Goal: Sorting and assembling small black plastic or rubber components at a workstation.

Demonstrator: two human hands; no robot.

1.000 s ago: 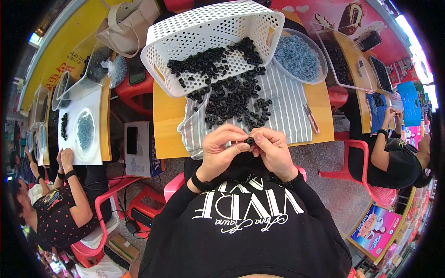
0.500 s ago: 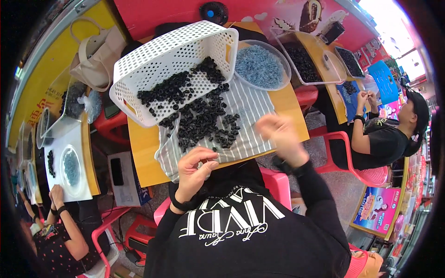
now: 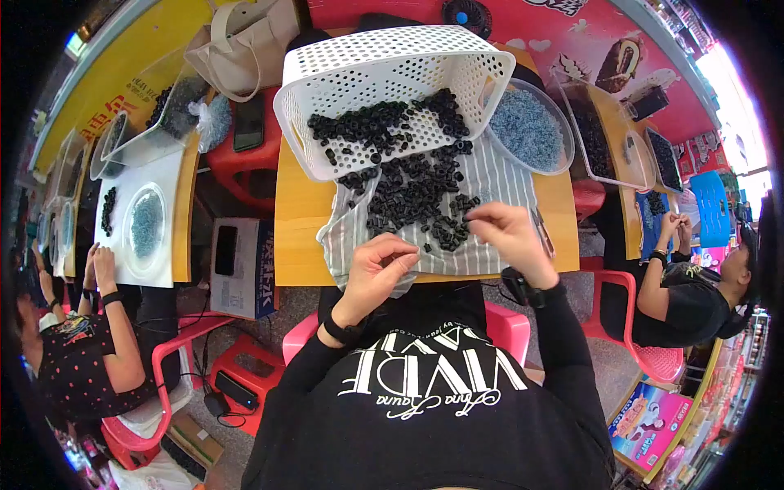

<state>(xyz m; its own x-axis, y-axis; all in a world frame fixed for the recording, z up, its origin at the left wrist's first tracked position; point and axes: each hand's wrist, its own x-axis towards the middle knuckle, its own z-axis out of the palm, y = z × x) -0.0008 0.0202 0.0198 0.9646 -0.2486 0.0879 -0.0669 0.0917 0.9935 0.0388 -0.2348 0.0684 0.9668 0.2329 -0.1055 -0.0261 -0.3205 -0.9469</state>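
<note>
And here we are, centre of the frame: the left hand [image 3: 371,278] sits just below the pile, over the near edge of the striped cloth [image 3: 510,184], its forearm slanting up from lower left, back of the hand turned to the outer side. Its fingers curl inward, tips drawn close to the thumb; whether anything small is pinched there, I cannot tell.

Over to the right of centre, and the right hand [image 3: 518,241] reaches further up the frame, wrist bent so the fingers point left at the lower right fringe of the black pieces [image 3: 408,196]. Fingers bent, thumb underneath, tips right at the pile; a grip on a piece can't be made out. The two hands stand apart. The black pieces spread mid-frame across the cloth and up into the tipped white basket [image 3: 396,45], upper centre.
</note>
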